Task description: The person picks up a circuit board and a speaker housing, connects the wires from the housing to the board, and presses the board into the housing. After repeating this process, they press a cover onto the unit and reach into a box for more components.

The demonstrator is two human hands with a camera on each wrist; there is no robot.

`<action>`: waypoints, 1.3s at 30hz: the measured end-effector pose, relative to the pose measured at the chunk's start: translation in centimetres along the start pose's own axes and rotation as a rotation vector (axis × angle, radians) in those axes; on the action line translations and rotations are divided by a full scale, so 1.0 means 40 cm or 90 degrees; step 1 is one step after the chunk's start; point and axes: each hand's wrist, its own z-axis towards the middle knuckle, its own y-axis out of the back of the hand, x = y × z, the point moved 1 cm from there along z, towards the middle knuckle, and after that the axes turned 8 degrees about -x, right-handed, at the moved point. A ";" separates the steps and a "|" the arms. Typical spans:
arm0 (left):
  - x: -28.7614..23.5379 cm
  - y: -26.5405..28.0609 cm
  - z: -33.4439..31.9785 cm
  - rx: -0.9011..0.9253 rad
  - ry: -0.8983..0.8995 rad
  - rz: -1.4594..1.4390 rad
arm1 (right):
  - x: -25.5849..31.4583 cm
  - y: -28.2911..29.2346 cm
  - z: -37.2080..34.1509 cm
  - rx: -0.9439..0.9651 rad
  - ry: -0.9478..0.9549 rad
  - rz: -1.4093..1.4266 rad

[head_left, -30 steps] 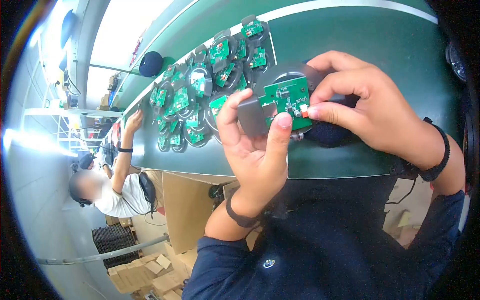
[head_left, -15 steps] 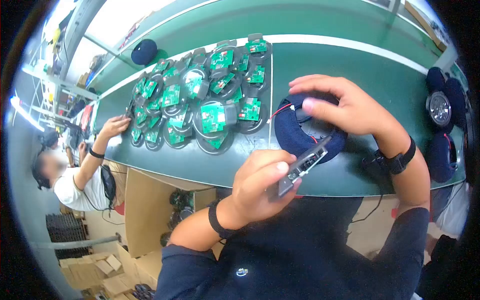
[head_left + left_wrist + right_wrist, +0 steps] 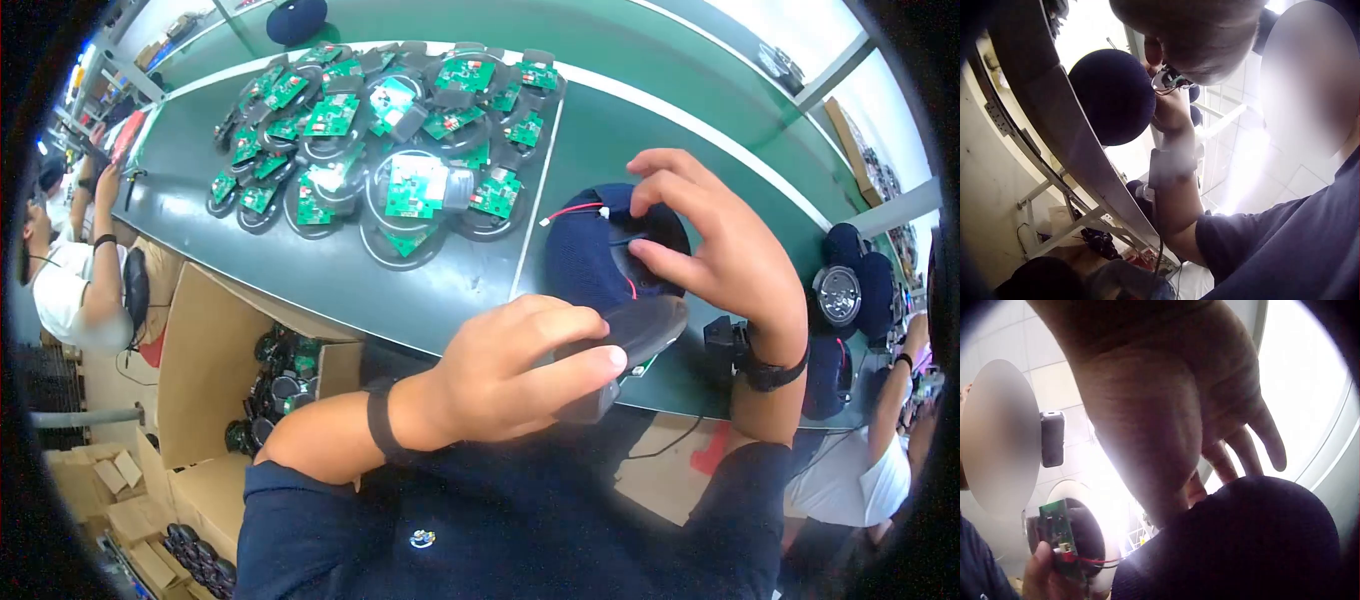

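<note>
Your left hand (image 3: 525, 370) grips a tilted dark grey round plate (image 3: 645, 325) just below the head view's centre; its green circuit board (image 3: 1059, 528) shows lower left in the right-wrist view. Your right hand (image 3: 725, 240), gripping nothing, thumb and forefinger bent and apart, is over the navy fabric ring (image 3: 580, 265), right of centre on the dark green counter (image 3: 300, 265). Clear-rimmed discs with green boards (image 3: 415, 185) crowd the upper left.

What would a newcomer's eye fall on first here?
Probably the crowd of green boards across the bench, left in the head view. Next, the round blue piece by the right hand, with a red wire at its edge. Then the dark disc gripped in the left hand, by the bench's near edge.
</note>
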 end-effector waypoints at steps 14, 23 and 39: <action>-0.002 0.009 0.010 0.056 -0.039 0.049 | 0.065 -0.049 -0.046 -0.119 -0.015 -0.235; -0.011 -0.001 0.015 0.033 -0.023 0.038 | 0.029 -0.038 -0.020 -0.109 -0.039 -0.117; -0.007 -0.001 0.018 0.020 -0.011 0.036 | -0.057 -0.013 0.007 0.014 0.096 0.067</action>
